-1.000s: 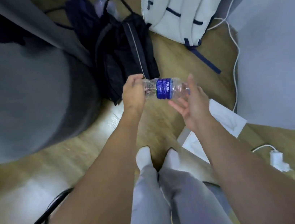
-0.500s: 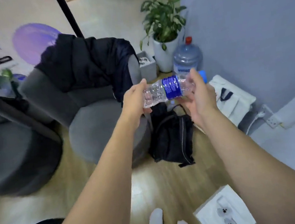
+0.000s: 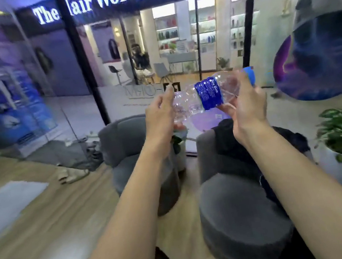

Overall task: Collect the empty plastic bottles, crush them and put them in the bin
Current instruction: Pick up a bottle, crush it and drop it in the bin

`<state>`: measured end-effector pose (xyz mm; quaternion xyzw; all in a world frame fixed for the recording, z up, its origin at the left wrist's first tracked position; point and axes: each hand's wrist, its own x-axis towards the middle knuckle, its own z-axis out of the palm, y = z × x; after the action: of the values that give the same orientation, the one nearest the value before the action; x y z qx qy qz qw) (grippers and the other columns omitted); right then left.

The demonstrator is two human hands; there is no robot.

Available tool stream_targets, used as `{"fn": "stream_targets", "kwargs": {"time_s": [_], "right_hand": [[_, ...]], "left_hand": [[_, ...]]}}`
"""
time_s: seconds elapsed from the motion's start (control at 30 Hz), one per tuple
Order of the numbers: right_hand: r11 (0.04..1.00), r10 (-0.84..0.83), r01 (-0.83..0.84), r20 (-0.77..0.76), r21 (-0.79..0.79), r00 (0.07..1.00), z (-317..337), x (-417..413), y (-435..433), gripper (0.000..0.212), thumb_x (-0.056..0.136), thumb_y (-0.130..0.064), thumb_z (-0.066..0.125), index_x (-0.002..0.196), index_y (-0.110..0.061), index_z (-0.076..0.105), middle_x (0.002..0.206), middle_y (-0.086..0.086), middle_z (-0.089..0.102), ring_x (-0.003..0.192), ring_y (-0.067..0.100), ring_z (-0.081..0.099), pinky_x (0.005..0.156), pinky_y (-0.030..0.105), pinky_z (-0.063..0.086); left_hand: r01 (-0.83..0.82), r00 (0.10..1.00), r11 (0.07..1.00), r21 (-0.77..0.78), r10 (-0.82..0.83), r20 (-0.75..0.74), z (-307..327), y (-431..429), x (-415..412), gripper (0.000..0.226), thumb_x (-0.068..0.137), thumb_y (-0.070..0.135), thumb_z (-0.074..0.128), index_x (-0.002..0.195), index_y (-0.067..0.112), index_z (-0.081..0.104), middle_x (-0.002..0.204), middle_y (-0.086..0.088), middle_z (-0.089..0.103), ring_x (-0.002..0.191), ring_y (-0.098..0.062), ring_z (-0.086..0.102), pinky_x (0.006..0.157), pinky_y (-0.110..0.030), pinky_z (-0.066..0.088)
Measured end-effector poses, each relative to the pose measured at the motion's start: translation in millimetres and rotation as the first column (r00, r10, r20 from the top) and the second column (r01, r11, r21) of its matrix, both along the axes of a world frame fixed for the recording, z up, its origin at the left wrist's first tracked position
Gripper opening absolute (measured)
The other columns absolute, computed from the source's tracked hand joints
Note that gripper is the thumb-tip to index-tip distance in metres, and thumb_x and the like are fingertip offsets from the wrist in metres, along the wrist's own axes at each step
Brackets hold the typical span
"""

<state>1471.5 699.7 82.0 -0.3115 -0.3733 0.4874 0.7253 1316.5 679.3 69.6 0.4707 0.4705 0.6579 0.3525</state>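
Single head-worn wide-angle view, forward and slightly down, near the bottle, shopfront beyond.

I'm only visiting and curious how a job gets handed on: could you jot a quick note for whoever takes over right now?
Left hand grips the base end of the bottle; right hand holds its neck end, by the blue cap.
Bottle is roughly level in the air, cap on.
Done: bottle collected, base end looks partly crumpled.
Left: finish crushing, bin it; no bin in view.
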Motion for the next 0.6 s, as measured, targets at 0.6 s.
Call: {"fn": "stream_targets", "kwargs": {"time_s": [0.6], "right_hand": [[0.624, 0.774, -0.781, 0.127, 0.022, 0.621, 26.9, -567.7, -186.1, 0.042, 0.087, -0.051, 0.062, 0.110, -0.016, 0.067, 0.099, 0.002, 0.074, 0.085, 0.013, 0.070, 0.070, 0.031, 0.054]], "left_hand": [[-0.761, 0.647, 0.648, 0.011, 0.759, 0.080, 10.3, -294.9, -485.7, 0.047, 0.075, 0.061, 0.063, 0.092, 0.018, 0.065, 0.096, -0.016, 0.070, 0.078, -0.028, 0.066, 0.050, -0.030, 0.048]]}}
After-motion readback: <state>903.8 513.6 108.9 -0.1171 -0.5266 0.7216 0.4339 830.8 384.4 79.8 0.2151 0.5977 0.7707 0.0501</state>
